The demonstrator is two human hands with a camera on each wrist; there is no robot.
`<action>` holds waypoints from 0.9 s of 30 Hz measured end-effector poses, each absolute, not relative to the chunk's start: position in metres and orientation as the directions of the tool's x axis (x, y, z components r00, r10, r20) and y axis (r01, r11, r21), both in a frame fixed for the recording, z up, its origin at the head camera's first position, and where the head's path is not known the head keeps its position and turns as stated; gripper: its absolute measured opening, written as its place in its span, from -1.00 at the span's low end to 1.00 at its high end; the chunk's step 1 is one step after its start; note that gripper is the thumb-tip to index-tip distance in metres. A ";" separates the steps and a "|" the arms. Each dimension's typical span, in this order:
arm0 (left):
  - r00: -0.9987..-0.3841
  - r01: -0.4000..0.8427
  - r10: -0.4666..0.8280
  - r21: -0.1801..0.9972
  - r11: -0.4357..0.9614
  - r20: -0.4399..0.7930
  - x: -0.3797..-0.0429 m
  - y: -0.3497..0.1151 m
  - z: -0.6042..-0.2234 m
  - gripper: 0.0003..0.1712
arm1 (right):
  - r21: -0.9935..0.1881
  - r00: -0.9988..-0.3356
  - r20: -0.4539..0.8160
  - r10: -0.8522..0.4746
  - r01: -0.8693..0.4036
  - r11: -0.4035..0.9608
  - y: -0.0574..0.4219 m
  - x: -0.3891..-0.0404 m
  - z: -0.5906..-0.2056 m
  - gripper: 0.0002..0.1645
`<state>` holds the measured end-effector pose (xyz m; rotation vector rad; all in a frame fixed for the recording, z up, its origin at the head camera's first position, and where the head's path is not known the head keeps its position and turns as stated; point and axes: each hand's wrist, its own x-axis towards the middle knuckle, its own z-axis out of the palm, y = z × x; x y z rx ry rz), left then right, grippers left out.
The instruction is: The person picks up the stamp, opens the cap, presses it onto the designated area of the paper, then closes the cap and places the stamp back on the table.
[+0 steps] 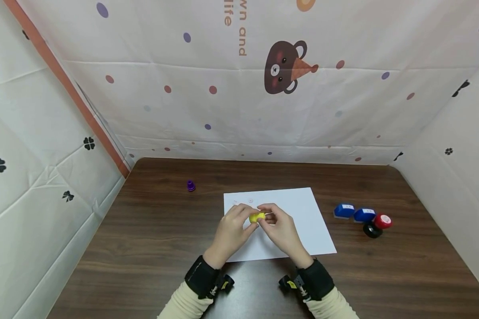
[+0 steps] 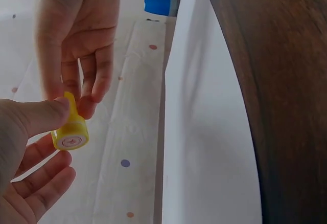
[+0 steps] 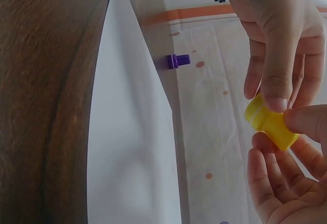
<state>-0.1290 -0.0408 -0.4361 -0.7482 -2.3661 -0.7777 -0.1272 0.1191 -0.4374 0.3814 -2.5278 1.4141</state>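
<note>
A small yellow toy stamp [image 1: 257,217] is held up over the white sheet of paper [image 1: 299,221], between both hands. My left hand [image 1: 232,228] pinches the stamp's wider end with thumb and fingers. From the other side my right hand [image 1: 281,228] pinches its narrower handle between thumb and fingertips. In the left wrist view the round face of the yellow stamp [image 2: 71,141] shows, with a reddish design in a ring. Faint small round marks [image 1: 250,201] are on the paper's upper left, partly beside the left fingers.
A purple stamp [image 1: 190,186] stands at the back left of the brown wooden table [image 1: 155,239]. To the right of the paper are two blue stamps [image 1: 344,210], a red stamp [image 1: 383,221] and a black round piece [image 1: 372,230]. Patterned cloth [image 1: 239,110] hangs behind the table.
</note>
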 end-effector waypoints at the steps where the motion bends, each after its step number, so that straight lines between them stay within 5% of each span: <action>1: -0.701 0.642 0.338 0.349 0.683 0.628 -0.128 -0.041 -0.436 -0.66 | -0.793 -0.940 0.320 -0.121 -0.336 0.509 0.119 -0.127 -0.437 -0.62; 16: -0.700 0.642 0.384 0.296 0.707 0.602 -0.129 -0.043 -0.439 -0.71 | -0.763 -0.921 0.354 -0.159 -0.383 0.520 0.113 -0.124 -0.434 -0.41; 27: -0.751 0.612 0.364 0.371 0.699 0.551 -0.139 -0.057 -0.446 -0.64 | -0.766 -0.934 0.326 -0.145 -0.351 0.539 0.125 -0.123 -0.439 -0.54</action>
